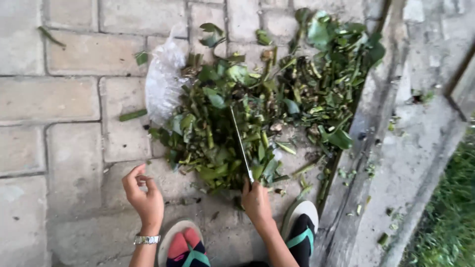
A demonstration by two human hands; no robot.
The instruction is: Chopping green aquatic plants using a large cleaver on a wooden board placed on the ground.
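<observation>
- Right hand (256, 200) closed round the handle of a long thin knife (241, 143), blade lying up toward twelve o'clock across the heap of chopped green stems and leaves (247, 113).
- Left hand (144, 198) empty, fingers loosely curled, hovering over bare paving (74, 158) at about nine o'clock of the knife hand, well apart from the blade; wristwatch (147, 240) on that wrist.
- Heap spread from the middle of the paving toward one o'clock, touching the concrete kerb (376, 163).
- Clear plastic bag (166, 81) tucked under the heap's edge at ten o'clock.
- Likely risks: blade skidding on hard brick and glancing toward the sandalled feet (188, 247), just below the handle at six o'clock; left fingers nicked if brought in to steady stems close to the edge; bag sliced if the blade wandered toward ten o'clock.
- Cuttings apt to spill into the channel along the kerb at three o'clock.
- Open room: bare paving from seven to eleven o'clock; hemmed at three o'clock by kerb and grass (445, 212).
</observation>
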